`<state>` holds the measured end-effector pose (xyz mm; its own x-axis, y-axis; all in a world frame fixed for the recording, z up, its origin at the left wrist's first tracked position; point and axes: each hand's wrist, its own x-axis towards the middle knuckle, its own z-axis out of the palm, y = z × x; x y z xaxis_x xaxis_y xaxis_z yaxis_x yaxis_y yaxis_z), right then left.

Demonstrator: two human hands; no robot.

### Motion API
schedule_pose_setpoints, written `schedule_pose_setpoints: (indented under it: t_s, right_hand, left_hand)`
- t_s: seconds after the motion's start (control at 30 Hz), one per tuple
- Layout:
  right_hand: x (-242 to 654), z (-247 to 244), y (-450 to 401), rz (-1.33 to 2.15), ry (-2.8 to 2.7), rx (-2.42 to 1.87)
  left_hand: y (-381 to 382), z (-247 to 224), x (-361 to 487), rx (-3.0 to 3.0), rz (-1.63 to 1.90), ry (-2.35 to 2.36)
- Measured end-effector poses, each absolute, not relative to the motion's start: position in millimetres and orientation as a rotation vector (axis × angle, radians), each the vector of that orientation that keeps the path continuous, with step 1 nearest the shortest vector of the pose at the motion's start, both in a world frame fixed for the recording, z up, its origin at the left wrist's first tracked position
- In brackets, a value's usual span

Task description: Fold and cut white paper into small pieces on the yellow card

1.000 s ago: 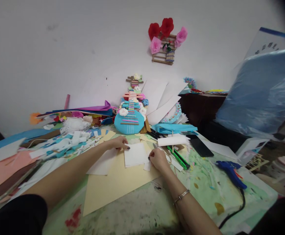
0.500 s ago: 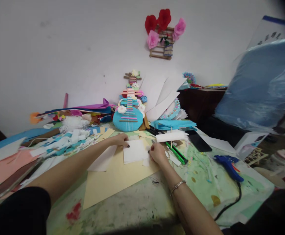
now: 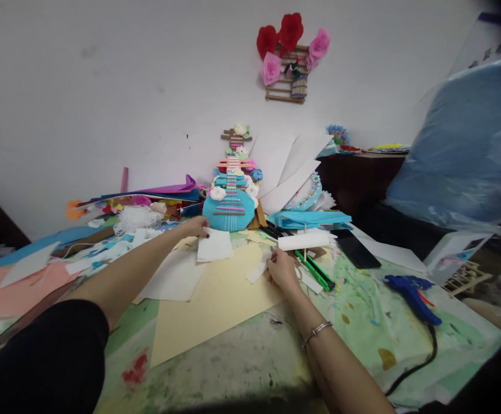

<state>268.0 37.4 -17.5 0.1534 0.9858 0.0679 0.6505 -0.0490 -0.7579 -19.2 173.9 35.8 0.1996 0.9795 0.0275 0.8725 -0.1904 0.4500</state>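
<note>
My left hand (image 3: 197, 227) pinches the upper left corner of a white square of paper (image 3: 215, 246), over the back part of a cream sheet (image 3: 216, 305). Under and left of that square lies a larger white sheet (image 3: 177, 276). My right hand (image 3: 282, 267) is closed on a small white paper strip (image 3: 257, 273) at the cream sheet's right side; its fingertips are partly hidden. Just right of this hand lie a green utility knife (image 3: 313, 270) and a roll of white paper (image 3: 304, 239).
A blue lute-shaped craft model (image 3: 228, 210) stands against the wall. Paper scraps and white string (image 3: 137, 219) crowd the left. On the right are a black phone (image 3: 357, 248) and a blue glue gun (image 3: 415, 298) with its cord.
My left hand has moved left with the white square, away from my right hand. The paper strip has come clear of the square and turned at a slant in my right hand.
</note>
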Motion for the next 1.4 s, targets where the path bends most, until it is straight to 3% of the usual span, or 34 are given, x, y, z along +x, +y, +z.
schedule_pose_setpoints:
  t_s: [0.2, 0.37, 0.6, 0.83, 0.93, 1.07, 1.13, 1.23, 1.4]
  right_hand:
    - [269.6, -17.4, 37.3, 0.597, -1.53, -1.756]
    - [278.9, -10.6, 39.7, 0.419, -1.457, -1.75]
    - [304.6, 5.3, 33.5, 0.215, -1.262, -1.765]
    - [311.5, 7.8, 28.0, 0.019, -1.181, -1.767]
    - [297.3, 3.9, 27.7, 0.293, -1.382, -1.582]
    - [273.0, -3.0, 17.6, 1.132, -1.718, -1.182]
    - [265.7, -6.0, 12.6, 1.311, -1.904, -0.975]
    - [262.0, -10.2, 12.3, 1.179, -2.055, -0.906]
    - [261.2, -20.0, 23.9, 1.032, -1.906, -1.21]
  left_hand:
    - [170.2, 45.2, -37.7, 2.302, 0.479, 1.979]
    - [120.4, 39.1, -27.6, 2.39, 0.452, 2.128]
    - [23.3, 10.3, -15.8, 2.443, -0.108, 1.973]
    - [-3.2, 27.0, -1.1, 2.403, 0.09, 1.647]
    - [-10.6, 28.4, 26.5, 2.376, 0.246, 1.557]
    - [-21.1, 14.0, 73.3, 2.443, 0.377, 1.496]
    - [-26.1, 5.6, 91.7, 2.551, 0.442, 1.48]
    - [-32.2, -1.8, 102.4, 2.683, 0.54, 1.295]
    - [-42.7, -6.7, 74.6, 2.738, 0.63, 1.093]
